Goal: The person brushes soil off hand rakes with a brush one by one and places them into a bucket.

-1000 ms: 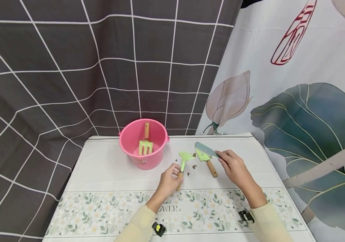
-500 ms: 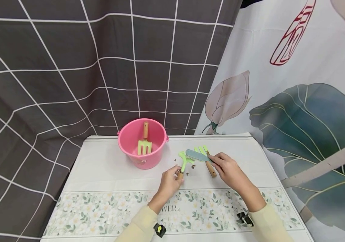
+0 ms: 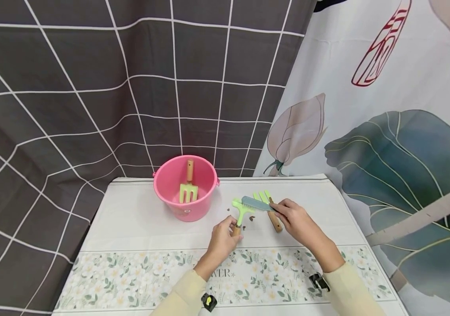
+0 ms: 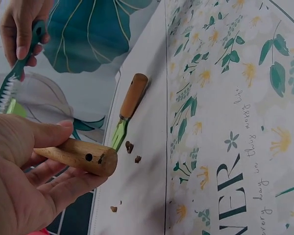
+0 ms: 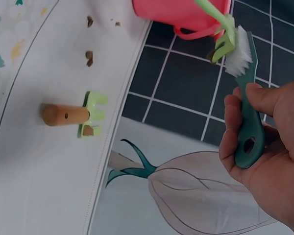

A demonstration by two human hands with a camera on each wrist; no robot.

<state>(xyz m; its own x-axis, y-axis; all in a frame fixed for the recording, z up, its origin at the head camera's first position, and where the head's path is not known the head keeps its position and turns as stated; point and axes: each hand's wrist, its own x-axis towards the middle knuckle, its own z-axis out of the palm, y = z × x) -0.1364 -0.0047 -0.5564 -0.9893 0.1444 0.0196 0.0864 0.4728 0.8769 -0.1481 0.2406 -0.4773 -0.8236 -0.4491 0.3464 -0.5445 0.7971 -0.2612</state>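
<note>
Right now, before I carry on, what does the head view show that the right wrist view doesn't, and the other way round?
Only the head view: the left hand gripping the wooden handle of the green tool, the fork inside the pink bucket, and the cloth's lettering.

Only the right wrist view: the hole in the brush's handle, and a brownish patch at the green tool's head.

Both: the right hand holding the brush, the green tool's head, the bucket, brown bits and a second fork on the cloth.
</note>
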